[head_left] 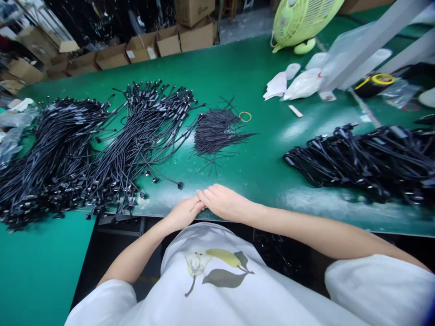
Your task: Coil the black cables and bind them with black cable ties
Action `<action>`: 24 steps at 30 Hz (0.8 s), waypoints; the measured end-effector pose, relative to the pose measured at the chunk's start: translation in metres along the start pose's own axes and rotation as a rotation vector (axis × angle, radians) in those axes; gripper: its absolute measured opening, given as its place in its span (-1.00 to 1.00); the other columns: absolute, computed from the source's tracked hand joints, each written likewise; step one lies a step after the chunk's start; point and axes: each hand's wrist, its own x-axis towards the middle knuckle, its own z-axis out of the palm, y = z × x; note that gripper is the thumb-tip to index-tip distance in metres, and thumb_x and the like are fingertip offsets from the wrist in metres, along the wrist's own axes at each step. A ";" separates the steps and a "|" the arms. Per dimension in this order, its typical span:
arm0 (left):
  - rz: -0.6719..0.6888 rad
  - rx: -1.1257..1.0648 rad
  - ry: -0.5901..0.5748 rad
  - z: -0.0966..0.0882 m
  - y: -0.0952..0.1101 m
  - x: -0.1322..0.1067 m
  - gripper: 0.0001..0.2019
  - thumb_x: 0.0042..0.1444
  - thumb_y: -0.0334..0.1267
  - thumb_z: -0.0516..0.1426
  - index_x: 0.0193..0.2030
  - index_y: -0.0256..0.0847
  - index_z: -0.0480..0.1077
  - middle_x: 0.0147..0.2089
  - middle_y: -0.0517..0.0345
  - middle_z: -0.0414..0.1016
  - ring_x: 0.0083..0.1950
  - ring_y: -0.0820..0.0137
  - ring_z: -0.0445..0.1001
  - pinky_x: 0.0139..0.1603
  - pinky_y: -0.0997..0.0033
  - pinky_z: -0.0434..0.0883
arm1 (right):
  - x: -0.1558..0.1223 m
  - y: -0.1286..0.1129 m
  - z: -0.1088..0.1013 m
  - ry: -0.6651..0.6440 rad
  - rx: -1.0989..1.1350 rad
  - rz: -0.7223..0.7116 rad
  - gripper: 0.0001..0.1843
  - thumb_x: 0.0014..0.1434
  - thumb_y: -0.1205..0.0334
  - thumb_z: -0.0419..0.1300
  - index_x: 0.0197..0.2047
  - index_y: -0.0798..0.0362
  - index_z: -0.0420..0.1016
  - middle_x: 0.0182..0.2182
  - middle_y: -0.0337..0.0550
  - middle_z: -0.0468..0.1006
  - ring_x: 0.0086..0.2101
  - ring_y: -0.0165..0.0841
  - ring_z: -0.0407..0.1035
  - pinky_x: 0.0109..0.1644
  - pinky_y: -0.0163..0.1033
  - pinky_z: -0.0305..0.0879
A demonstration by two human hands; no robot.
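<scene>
My left hand [184, 212] and my right hand [223, 202] meet at the front edge of the green table [258, 167]. The left hand's fingers are curled, their tips tucked against the right hand's fingertips; what they hold, if anything, is hidden. The right hand lies palm down, fingers flat and together, with nothing visible in it. Closest to the hands is a loose black cable end [179, 184] from the middle heap of black cables [142, 131]. A fan of thin black ties [217, 130] lies further back, with a yellow rubber band [245, 117] beside it.
Another heap of black cables [54, 154] covers the left side, and bundled black cables [370, 158] lie at the right. At the back stand a pale green fan [302, 20], white bags [302, 83], a tape roll [382, 79] and cardboard boxes [170, 40].
</scene>
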 end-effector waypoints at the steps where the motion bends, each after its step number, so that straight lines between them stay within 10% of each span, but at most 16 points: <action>1: 0.006 0.030 -0.016 0.000 0.001 0.001 -0.75 0.31 -0.15 -0.06 -0.28 -0.18 0.34 -0.35 0.16 0.42 -0.33 0.34 0.34 -0.26 0.41 0.21 | -0.001 0.000 0.003 -0.033 -0.023 0.020 -0.75 0.35 0.35 -0.08 -0.08 0.21 0.39 -0.36 -0.04 0.42 -0.36 -0.25 0.25 -0.32 -0.14 0.11; 8: -0.083 -0.016 -0.130 0.003 -0.006 0.007 -0.68 0.34 -0.04 -0.14 -0.32 -0.17 0.22 -0.43 0.24 0.30 -0.43 0.41 0.26 -0.36 0.45 0.18 | -0.008 0.017 0.007 -0.040 -0.071 -0.078 -0.76 0.34 0.41 -0.08 -0.34 0.10 0.32 -0.46 -0.12 0.33 -0.45 -0.31 0.14 -0.43 -0.17 -0.14; 17: -0.064 0.007 -0.078 0.011 -0.009 0.018 -0.68 0.29 -0.05 -0.03 -0.36 -0.19 0.35 -0.47 0.23 0.29 -0.41 0.40 0.24 -0.34 0.43 0.15 | -0.011 0.060 0.008 -0.120 0.328 -0.028 -0.69 0.38 0.14 -0.01 -0.24 0.07 0.50 -0.38 -0.17 0.47 -0.37 -0.36 0.29 -0.31 -0.25 0.14; 24: -0.170 -0.660 0.177 0.004 -0.008 0.029 -0.54 0.09 0.19 0.14 -0.35 -0.25 0.30 -0.57 0.37 0.04 -0.57 0.55 0.00 -0.54 0.52 0.00 | -0.035 0.203 0.012 0.076 -0.013 0.804 -0.70 0.31 0.35 -0.02 -0.07 0.21 0.51 -0.05 0.15 0.46 -0.15 -0.19 0.32 -0.13 -0.14 0.19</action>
